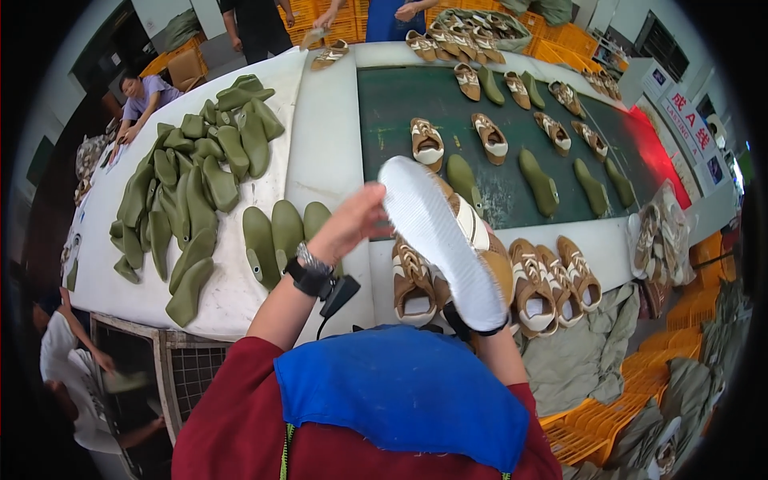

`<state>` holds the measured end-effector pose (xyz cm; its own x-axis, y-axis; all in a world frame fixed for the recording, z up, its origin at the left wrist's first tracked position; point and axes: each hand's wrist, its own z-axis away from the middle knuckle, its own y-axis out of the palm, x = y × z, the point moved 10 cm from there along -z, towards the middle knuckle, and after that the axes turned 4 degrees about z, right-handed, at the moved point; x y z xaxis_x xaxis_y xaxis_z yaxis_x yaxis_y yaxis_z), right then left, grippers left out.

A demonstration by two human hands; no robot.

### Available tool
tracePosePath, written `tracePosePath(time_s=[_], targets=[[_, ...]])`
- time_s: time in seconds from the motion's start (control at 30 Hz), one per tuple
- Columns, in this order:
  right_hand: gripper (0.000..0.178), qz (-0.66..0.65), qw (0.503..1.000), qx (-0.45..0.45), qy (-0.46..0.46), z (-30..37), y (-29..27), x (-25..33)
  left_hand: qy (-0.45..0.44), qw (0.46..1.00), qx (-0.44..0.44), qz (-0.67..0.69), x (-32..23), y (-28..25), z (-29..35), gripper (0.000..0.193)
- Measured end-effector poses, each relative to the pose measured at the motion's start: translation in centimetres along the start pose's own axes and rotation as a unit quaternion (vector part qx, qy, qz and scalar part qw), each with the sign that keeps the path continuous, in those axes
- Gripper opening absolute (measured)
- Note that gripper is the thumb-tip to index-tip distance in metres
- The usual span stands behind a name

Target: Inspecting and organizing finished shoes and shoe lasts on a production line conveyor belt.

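I hold a brown and white shoe [448, 240] upside down in front of me, its white ribbed sole facing up. My left hand [352, 220] grips the toe end of the shoe. My right hand is hidden under the heel end, near my blue apron. My left wrist wears a watch and a black band with a cable. Just beyond the shoe, several finished brown and white shoes [552, 280] stand in a row on the white table edge [336, 144].
A heap of green shoe lasts [192, 184] covers the white table to the left. A dark green conveyor belt [400, 104] carries more shoes and single lasts. Other people stand at the far end and the left. Orange crates [680, 352] and cloth sit on the right.
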<state>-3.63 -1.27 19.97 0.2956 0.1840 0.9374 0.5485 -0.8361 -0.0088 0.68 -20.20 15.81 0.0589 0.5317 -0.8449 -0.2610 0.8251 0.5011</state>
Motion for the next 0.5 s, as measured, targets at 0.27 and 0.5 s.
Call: tracePosePath(time_s=[0.27,0.5], targets=[[0.051,-0.268,0.955,-0.046,0.117,3.6,0.4,-9.0,-0.02,0.979,0.152,-0.137,3.0,6.1,2.7,0.045],[0.045,-0.203,0.974,-0.043,0.091,0.2,1.1,-3.1,0.02,0.978,0.176,-0.112,2.8,5.6,3.1,0.045]])
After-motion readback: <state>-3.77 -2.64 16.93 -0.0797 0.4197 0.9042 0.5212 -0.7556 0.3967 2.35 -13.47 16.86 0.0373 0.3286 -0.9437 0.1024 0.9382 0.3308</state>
